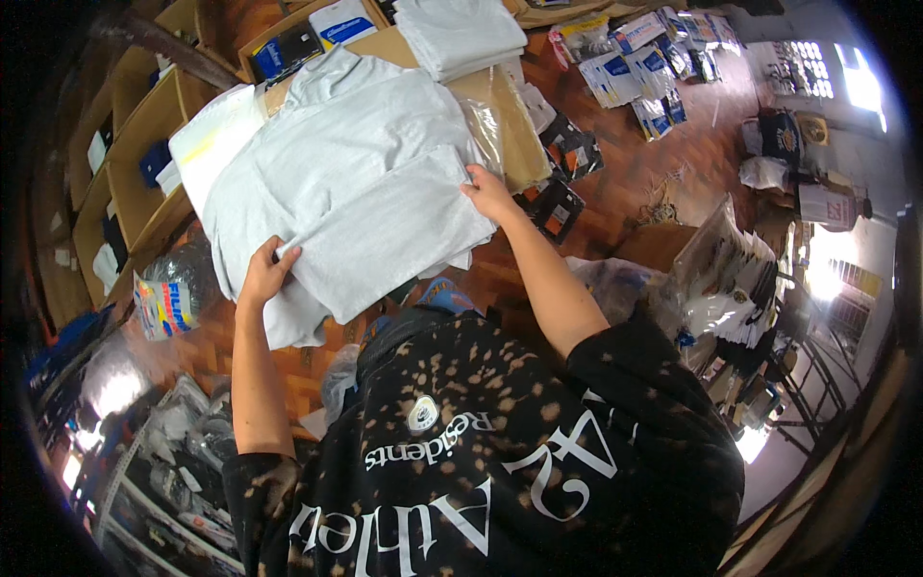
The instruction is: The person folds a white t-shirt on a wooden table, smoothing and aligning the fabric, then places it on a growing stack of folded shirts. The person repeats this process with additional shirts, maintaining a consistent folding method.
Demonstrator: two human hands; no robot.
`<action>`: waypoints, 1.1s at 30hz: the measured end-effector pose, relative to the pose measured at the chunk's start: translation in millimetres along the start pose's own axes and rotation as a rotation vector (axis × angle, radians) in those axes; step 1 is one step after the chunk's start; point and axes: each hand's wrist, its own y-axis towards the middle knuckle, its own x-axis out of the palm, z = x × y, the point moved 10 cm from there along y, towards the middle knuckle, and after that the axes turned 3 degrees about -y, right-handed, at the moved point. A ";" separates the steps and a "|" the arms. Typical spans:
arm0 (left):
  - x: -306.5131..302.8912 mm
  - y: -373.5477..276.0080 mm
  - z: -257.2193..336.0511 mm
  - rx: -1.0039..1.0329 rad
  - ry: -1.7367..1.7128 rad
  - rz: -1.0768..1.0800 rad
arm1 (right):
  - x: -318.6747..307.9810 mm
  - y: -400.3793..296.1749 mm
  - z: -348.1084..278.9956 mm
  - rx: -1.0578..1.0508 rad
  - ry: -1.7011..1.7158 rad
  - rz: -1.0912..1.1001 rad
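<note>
A light grey knit garment (346,151) is spread before me, with its near part folded over into a flat panel. My left hand (265,270) pinches the left end of that fold between thumb and fingers. At the right end, my right hand (489,193) grips the edge of the folded cloth. Under the garment's left side shows a white sheet or packet (216,141) with a yellow mark. A cardboard surface (512,130) with a clear plastic bag (484,126) on it shows at the right.
A stack of folded grey garments (461,36) sits beyond. Cardboard boxes (148,198) of clothing stand left. Packaged garments (634,79) and black packets (570,148) lie on the wooden floor (692,137). Plastic-wrapped stacks (728,274) stand right; a metal rack (166,534) is behind left.
</note>
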 end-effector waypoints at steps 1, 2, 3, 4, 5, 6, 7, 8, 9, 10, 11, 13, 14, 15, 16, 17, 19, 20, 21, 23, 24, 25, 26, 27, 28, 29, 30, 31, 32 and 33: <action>-2.9 0.2 -4.3 -0.017 -0.123 0.025 | 0.8 -0.8 0.9 0.008 -0.026 0.006; -5.0 1.5 -12.0 -0.033 -0.247 0.051 | 3.4 -3.5 1.7 0.016 -0.052 0.012; -10.2 4.6 -18.8 -0.043 -0.376 0.081 | 6.0 -5.0 -1.6 0.021 -0.084 0.023; -29.7 5.6 -17.8 -0.001 -0.343 0.161 | 8.9 -16.4 -20.5 0.043 -0.032 0.046; -52.2 5.8 -17.5 0.040 -0.308 0.242 | 16.0 -23.4 -43.5 0.009 -0.028 0.084; -75.5 7.8 -18.8 0.026 -0.322 0.332 | 23.7 -32.1 -63.7 -0.016 -0.024 0.132; -101.2 7.3 -23.3 0.008 -0.327 0.432 | 36.2 -34.8 -83.3 -0.049 -0.014 0.171; -123.9 10.1 -37.5 0.018 -0.194 0.534 | 50.7 -32.5 -91.5 -0.131 -0.019 0.255; -148.1 8.0 -61.8 0.018 -0.053 0.644 | 62.5 -39.1 -121.8 -0.211 -0.144 0.337; -155.3 8.9 -83.3 -0.031 -0.122 0.647 | 70.1 -53.1 -156.6 -0.287 -0.271 0.424; -148.0 4.8 -115.9 -0.159 -0.319 0.621 | 80.4 -67.1 -192.8 -0.364 -0.396 0.513; -106.2 10.4 -197.4 -0.354 -0.360 0.399 | 133.2 -79.2 -251.6 -0.561 -0.369 0.305; -89.8 8.8 -208.9 -0.301 -0.284 0.458 | 156.6 -83.6 -272.0 -0.588 -0.397 0.239; -75.7 5.2 -205.1 -0.239 -0.204 0.509 | 179.2 -86.4 -290.0 -0.606 -0.423 0.182; -68.6 -2.4 -198.8 -0.244 -0.250 0.537 | 200.0 -87.2 -302.0 -0.623 -0.450 0.125; -64.2 -13.4 -187.3 -0.252 -0.294 0.567 | 214.6 -79.8 -300.3 -0.577 -0.460 0.112; -68.4 -20.2 -156.7 -0.155 -0.302 0.509 | 239.0 -57.2 -284.1 -0.491 -0.481 0.084; -77.8 -24.3 -146.8 -0.074 -0.279 0.584 | 247.4 -51.6 -278.4 -0.499 -0.546 0.090; -89.5 -30.6 -121.7 0.007 -0.257 0.652 | 247.6 -49.6 -280.1 -0.513 -0.542 0.115; -105.3 -38.4 -87.0 -0.047 -0.190 0.594 | 245.3 -53.4 -278.3 -0.530 -0.529 0.162; -107.1 -43.7 -74.6 -0.078 -0.158 0.563 | 244.8 -61.0 -273.7 -0.533 -0.490 0.167; -110.5 -47.9 -65.7 -0.059 -0.185 0.590 | 243.3 -69.5 -272.1 -0.542 -0.447 0.177; -111.6 -52.0 -57.6 -0.038 -0.212 0.614 | 240.8 -79.8 -268.8 -0.548 -0.405 0.189; -113.9 -54.2 -46.3 -0.010 -0.240 0.642 | 244.5 -98.2 -261.4 -0.573 -0.353 0.146; -113.0 -54.6 -27.5 0.062 -0.261 0.643 | 248.8 -124.0 -247.7 -0.596 -0.298 0.106; -103.2 -50.6 -15.1 0.078 -0.292 0.579 | 247.3 -139.6 -239.4 -0.623 -0.243 0.062; -91.6 -45.0 -1.3 0.096 -0.325 0.512 | 241.7 -138.9 -227.9 -0.569 -0.070 -0.076; -78.4 -40.2 13.9 0.111 -0.353 0.443 | 236.1 -140.3 -216.0 -0.511 0.108 -0.214; -65.9 -36.8 33.5 0.128 -0.379 0.396 | 229.7 -142.4 -205.1 -0.452 0.286 -0.351; -50.8 -34.3 60.0 0.216 -0.385 0.335 | 203.6 -123.9 -190.1 -0.238 0.560 -0.337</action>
